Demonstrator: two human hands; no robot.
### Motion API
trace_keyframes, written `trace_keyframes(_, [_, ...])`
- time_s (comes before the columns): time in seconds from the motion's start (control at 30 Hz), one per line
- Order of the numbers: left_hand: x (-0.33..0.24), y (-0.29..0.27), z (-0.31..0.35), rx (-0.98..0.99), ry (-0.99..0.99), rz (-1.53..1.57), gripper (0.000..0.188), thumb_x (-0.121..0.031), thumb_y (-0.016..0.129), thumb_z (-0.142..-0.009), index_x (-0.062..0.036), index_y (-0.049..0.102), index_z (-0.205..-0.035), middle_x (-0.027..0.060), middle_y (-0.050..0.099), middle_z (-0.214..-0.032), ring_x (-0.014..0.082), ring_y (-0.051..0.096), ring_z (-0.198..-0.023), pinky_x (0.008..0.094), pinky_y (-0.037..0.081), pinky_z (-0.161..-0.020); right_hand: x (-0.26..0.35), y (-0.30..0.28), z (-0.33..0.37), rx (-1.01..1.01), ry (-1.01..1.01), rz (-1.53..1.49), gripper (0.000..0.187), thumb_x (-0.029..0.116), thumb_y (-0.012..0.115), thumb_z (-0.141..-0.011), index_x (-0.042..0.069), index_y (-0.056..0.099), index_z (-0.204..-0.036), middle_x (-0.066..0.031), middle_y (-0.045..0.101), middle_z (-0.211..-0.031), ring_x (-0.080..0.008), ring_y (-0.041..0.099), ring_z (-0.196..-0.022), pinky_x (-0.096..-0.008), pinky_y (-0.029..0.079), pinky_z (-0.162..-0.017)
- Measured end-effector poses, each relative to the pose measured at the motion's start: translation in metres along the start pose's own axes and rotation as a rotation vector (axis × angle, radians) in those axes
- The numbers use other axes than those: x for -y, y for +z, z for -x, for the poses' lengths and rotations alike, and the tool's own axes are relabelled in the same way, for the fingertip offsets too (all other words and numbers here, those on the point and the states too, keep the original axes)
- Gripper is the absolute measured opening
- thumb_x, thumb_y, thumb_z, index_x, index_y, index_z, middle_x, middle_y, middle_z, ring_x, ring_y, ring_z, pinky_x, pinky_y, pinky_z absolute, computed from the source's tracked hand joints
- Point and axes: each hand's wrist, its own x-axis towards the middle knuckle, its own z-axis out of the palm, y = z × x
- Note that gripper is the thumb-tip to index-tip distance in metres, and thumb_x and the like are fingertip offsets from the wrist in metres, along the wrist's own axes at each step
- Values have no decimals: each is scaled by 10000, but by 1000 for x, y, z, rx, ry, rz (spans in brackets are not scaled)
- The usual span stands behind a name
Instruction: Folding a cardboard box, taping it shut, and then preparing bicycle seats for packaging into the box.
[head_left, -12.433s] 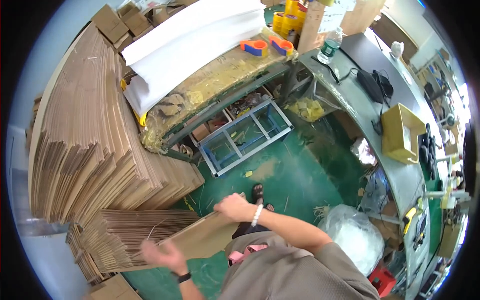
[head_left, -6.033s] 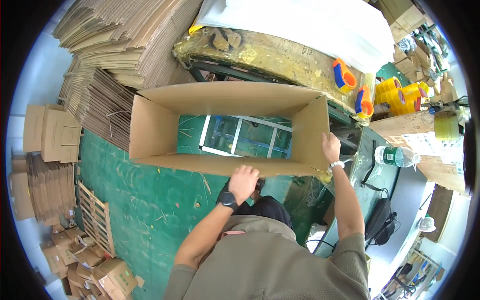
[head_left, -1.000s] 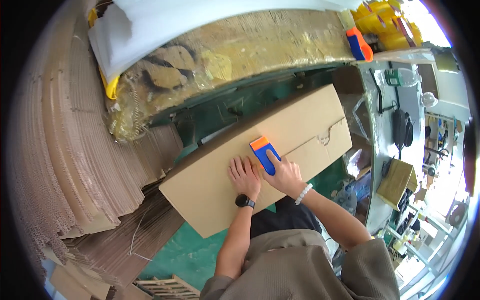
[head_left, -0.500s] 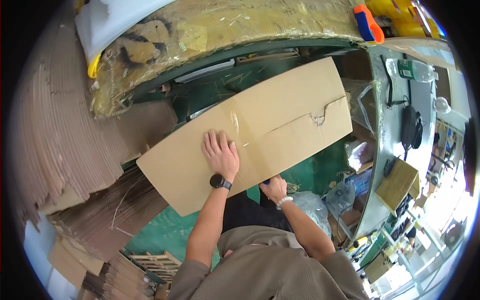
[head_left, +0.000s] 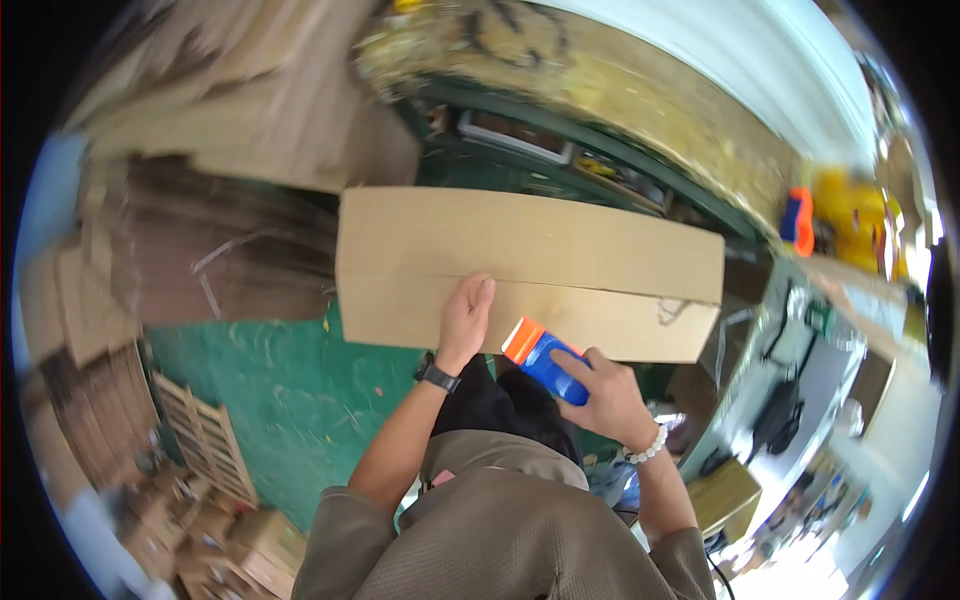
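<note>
A long brown cardboard box lies crosswise in front of me, a lengthwise seam between its flaps facing up. There is a torn, wrinkled spot on it near the right end. My left hand rests on the near flap with its fingers at the seam, and a black watch is on that wrist. In my right hand is a blue-and-orange tape dispenser, held at the box's near edge with its orange end pointing toward the seam. A pale bead bracelet circles my right wrist.
Stacked flat cardboard stands at the left. A tape-covered bench runs along the far side, with another blue-and-orange tool at its right end. A bottle lies on the grey side table. A wooden pallet is at lower left.
The box has turned so its lengthwise seam lies across my view. My left hand has shifted to that seam. My right hand has risen from below the box, bringing the dispenser into sight.
</note>
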Motion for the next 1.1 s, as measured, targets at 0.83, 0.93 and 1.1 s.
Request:
trace_keyframes(0.83, [138,-274,-88,-532,91,481,260,-251,587,-1000,-40,583,-848,1,593,-741,70,543,-603,233,466,-571,122,119,-239,277,-432,517,629,274,734,-776,165,545,-1366,-150,562,-864,-328,655,-692,-448,550,-629])
trace_keyframes(0.93, [181,-255,-126,-522,75,574,327,-332,624,-965,-11,641,-905,61,640,-745,128,613,-655,305,493,-623,126,141,-251,316,-416,593,636,287,722,-777,167,543,-1375,-151,567,-845,-337,651,-672,-448,554,-637])
trace_keyframes(1.1, [195,-213,-130,-538,-233,-169,580,-524,634,-888,12,634,-1111,226,674,-1033,325,632,-1057,406,480,-950,115,163,-253,391,-400,651,647,298,716,-773,167,542,-1382,-149,569,-819,-341,647,-640,-442,562,-632])
